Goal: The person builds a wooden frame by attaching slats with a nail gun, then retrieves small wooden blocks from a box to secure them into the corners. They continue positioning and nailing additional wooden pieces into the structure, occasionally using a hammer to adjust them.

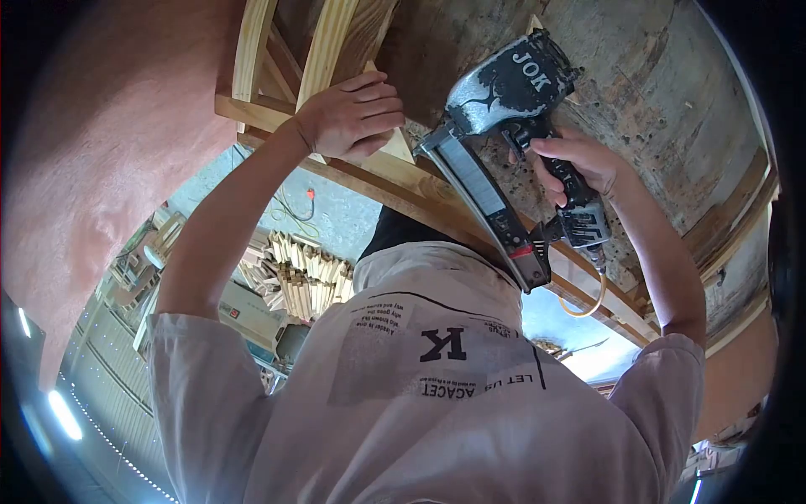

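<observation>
My right hand [579,168] is wrapped round the handle of a black and silver pneumatic nail gun [508,84] marked "JOK". The gun's long magazine [474,181] slants down toward my body, and its nose lies just right of my left hand. My left hand [357,118] is closed over a pale wooden block [398,148] that sits against a long wooden rail [361,172]. The block's pointed ends show on either side of my fingers, and its middle is hidden under them.
Curved wooden slats [323,50] rise from the rail beside my left hand. Behind the gun is a worn, stained wooden board [642,92]. A yellowish air hose [598,301] hangs from the gun's handle. A pile of cut wood pieces [306,273] lies on the floor below.
</observation>
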### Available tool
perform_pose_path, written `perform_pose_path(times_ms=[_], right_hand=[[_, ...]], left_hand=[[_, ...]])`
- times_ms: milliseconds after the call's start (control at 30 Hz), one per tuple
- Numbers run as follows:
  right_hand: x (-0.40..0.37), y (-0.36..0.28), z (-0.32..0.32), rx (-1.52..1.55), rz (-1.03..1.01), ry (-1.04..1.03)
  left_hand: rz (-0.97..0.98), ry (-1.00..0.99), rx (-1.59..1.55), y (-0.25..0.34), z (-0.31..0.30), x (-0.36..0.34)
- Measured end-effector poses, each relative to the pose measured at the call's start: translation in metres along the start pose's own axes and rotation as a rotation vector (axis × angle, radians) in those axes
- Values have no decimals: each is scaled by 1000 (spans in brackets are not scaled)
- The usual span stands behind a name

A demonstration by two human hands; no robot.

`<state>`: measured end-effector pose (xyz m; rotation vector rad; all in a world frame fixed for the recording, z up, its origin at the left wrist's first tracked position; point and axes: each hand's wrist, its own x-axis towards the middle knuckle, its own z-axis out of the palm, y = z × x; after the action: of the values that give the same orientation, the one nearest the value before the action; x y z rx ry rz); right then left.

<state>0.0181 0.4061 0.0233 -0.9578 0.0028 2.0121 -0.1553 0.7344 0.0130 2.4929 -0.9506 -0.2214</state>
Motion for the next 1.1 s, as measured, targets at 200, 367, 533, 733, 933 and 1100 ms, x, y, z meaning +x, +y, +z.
perform_pose_path(times_ms=[200, 367, 533, 733, 933, 1100], right_hand=[[-5, 2, -1, 13, 10, -11], [-7, 10, 5, 124, -77, -18], [-2, 12, 2, 159, -71, -46], [1, 8, -1, 119, -42, -83], [-1, 8, -2, 52, -9, -61], [-17, 16, 18, 216, -101, 65]], left_hand=[[-1, -22, -14, 0, -2, 2], [-12, -21, -4, 2, -4, 4], [-23, -42, 1, 1, 0, 2], [-19, -44, -11, 0, -1, 1], [-11, -28, -12, 1, 0, 0], [-19, -47, -18, 0, -1, 1]])
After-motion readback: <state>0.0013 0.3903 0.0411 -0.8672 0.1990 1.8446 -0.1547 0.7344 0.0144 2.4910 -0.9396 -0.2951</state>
